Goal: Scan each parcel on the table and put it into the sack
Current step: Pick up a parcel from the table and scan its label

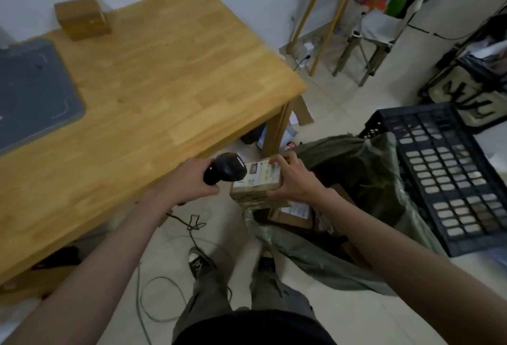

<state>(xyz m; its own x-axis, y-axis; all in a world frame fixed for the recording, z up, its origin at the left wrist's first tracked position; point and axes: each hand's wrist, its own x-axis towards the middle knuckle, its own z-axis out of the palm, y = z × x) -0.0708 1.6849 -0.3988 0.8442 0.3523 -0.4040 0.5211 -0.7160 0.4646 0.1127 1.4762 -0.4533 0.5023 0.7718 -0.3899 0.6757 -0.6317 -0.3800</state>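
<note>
My left hand (189,180) grips a black handheld scanner (227,169), its head pointing at the white label of a small brown parcel (258,184). My right hand (295,180) holds that parcel by its right side, off the table's front right corner and just left of the open grey-green sack (356,180) on the floor. Inside the sack lies another cardboard parcel (293,214) with a white label. One more brown parcel (82,18) sits at the far left back of the wooden table (164,75).
A grey mat (33,89) lies on the table's left. A black plastic crate (450,174) stands right of the sack. The scanner's cable (164,284) trails over the floor by my shoes. Chairs, table legs and bags crowd the back right.
</note>
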